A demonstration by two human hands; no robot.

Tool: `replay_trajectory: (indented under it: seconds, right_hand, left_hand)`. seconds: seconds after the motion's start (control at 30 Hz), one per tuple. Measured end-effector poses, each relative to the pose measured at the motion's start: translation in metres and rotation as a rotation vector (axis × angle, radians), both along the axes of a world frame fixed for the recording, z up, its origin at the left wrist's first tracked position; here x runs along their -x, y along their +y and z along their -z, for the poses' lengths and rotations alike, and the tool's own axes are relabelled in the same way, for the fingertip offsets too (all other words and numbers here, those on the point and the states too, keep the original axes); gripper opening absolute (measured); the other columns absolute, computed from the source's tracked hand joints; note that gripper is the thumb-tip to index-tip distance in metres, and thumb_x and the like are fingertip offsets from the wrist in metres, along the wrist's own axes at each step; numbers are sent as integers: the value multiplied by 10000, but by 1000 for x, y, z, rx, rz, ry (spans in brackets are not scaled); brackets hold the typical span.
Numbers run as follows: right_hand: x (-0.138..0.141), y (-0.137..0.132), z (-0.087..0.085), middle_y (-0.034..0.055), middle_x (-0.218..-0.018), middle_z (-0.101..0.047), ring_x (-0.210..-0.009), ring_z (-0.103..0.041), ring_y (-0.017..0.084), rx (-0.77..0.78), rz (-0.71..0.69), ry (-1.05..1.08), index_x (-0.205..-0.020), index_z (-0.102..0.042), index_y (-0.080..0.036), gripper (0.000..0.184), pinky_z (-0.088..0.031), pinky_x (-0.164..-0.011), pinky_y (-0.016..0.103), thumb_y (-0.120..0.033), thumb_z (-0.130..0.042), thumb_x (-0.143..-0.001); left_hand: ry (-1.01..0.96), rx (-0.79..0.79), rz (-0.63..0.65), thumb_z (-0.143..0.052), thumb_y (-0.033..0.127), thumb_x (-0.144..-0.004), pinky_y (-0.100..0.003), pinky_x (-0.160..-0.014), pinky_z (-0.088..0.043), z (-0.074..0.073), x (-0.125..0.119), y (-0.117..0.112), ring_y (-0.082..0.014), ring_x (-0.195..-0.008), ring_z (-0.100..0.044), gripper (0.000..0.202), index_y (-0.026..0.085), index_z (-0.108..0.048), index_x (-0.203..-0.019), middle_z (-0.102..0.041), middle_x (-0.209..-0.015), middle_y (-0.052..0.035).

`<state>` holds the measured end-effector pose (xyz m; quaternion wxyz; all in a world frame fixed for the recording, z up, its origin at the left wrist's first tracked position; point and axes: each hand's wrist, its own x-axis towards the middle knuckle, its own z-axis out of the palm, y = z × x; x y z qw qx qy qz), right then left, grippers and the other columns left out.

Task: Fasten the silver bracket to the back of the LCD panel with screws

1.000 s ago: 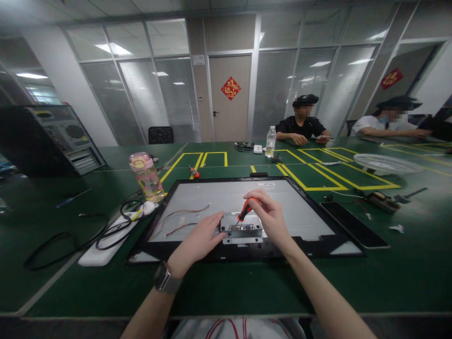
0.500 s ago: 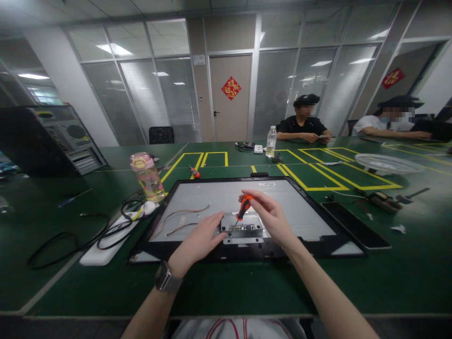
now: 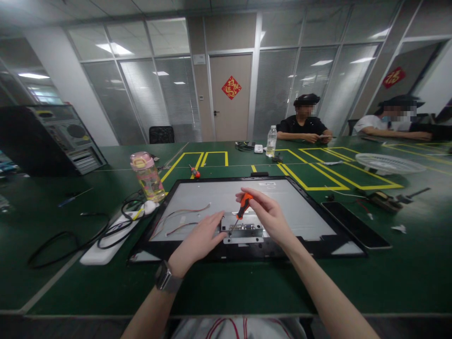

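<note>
A monitor panel [image 3: 300, 212] lies face down on the green table, its grey metal back up. A small circuit board bracket [image 3: 247, 231] sits near its front edge. My right hand [image 3: 268, 214] pinches an orange-handled screwdriver [image 3: 242, 207], whose tip points down at the bracket's left end. My left hand [image 3: 199, 240] rests on the panel beside the bracket, fingers together near the screwdriver tip; anything under them is hidden. Thin wires [image 3: 183, 216] run across the panel's left part.
A pink-capped bottle [image 3: 146, 176], black cables [image 3: 88, 235] and a white strip [image 3: 106, 245] lie to the left. A computer case [image 3: 52, 139] stands far left. A phone-like slab [image 3: 355, 223] and tools lie right. Two people sit across the table by a water bottle [image 3: 270, 141].
My right hand has shifted the screwdriver handle slightly left and up, turning it. My left hand has barely moved.
</note>
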<state>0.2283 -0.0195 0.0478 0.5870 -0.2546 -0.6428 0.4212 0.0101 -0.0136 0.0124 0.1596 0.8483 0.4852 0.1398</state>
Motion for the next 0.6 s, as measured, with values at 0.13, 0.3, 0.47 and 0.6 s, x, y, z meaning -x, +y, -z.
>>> replay_trajectory:
  seconds: [0.13,0.3,0.47,0.6]
  right_hand:
    - [3,0,0,50,-1022,-694,-957,-647,218,-57,140,-24,-1138,-667,-292,265,-521,-875,410,-335,-621,-881]
    - [4,-2,2,49,-978,-665,-936,-628,219,-183,281,-97,-1071,-699,-274,208,-498,-884,410,-300,-596,-892]
    - [5,-3,4,57,-1047,-676,-960,-639,213,-138,232,-95,-1214,-628,-283,297,-513,-879,398,-295,-529,-934]
    - [2,-1,3,48,-972,-662,-914,-626,214,-164,311,-132,-1128,-678,-273,255,-510,-876,407,-296,-601,-886]
  left_hand:
    - [-9,-5,6,-471,388,-931,-397,-1144,-269,1,1,0,-246,-1378,-386,566,178,-354,-1444,-394,-1508,-118]
    - [-8,-2,6,-484,391,-926,-396,-1146,-271,4,1,2,-243,-1372,-391,581,171,-352,-1447,-396,-1506,-119]
    - [-13,-9,9,-479,401,-926,-388,-1142,-272,4,1,2,-243,-1368,-397,577,173,-360,-1443,-407,-1499,-116]
    - [-12,2,4,-477,389,-926,-379,-1141,-267,2,0,1,-240,-1373,-391,577,170,-354,-1445,-405,-1501,-118]
